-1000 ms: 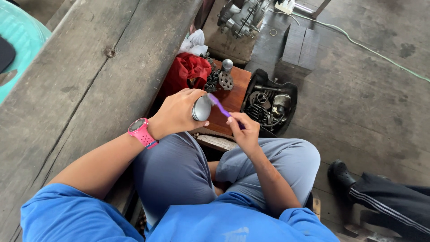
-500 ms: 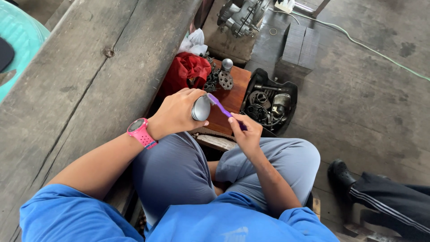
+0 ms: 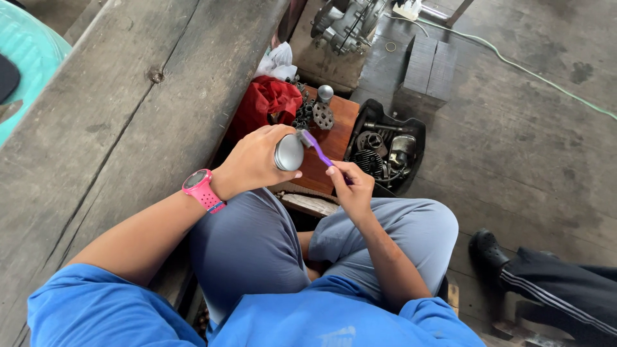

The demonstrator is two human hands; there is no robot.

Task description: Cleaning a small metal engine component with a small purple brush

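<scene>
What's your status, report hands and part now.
Left hand gripping round grey metal part. Right hand holding purple brush, head against the part's edge. Black tray of engine parts beyond; nothing between the hands.

Both hands are meeting over the lap, the left hand (image 3: 257,160) wrapping a round metal part (image 3: 288,153) and the right hand (image 3: 352,187) gripping a purple brush (image 3: 317,147). At twelve o'clock a wooden block (image 3: 334,125) carrying a gear piece (image 3: 322,114) and a red cloth (image 3: 267,101) is crowding the way forward. At one to two o'clock a black tray (image 3: 411,128) of engine parts is blocking low passage. At nine to eleven o'clock the long plank counter (image 3: 116,115) is lying bare. At three o'clock bare floorboards (image 3: 527,141) are leaving room, while another person's shoe (image 3: 488,254) is sitting at four o'clock.
</scene>
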